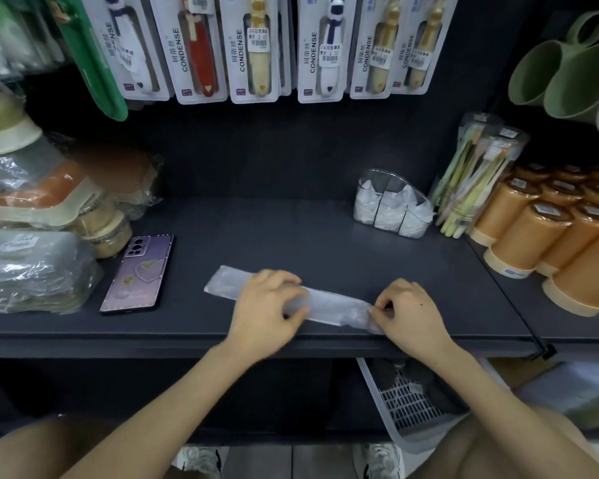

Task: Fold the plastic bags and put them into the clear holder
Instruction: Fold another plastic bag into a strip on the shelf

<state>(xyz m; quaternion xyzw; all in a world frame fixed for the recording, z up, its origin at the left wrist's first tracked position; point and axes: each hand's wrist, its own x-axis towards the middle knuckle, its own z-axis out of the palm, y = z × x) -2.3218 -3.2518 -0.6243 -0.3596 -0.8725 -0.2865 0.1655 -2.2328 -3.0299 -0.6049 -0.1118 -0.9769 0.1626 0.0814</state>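
Observation:
A white plastic bag, folded into a long narrow strip, lies flat near the front edge of the dark shelf. My left hand rests on the strip's middle with curled fingers over it. My right hand pinches the strip's right end between thumb and fingers. The clear holder stands at the back right of the shelf and has several folded white bags inside its compartments.
A purple phone lies left of the strip. Wrapped goods are stacked at the left. Orange cups and toothbrush packs crowd the right. Packaged items hang above. A white basket sits below the shelf.

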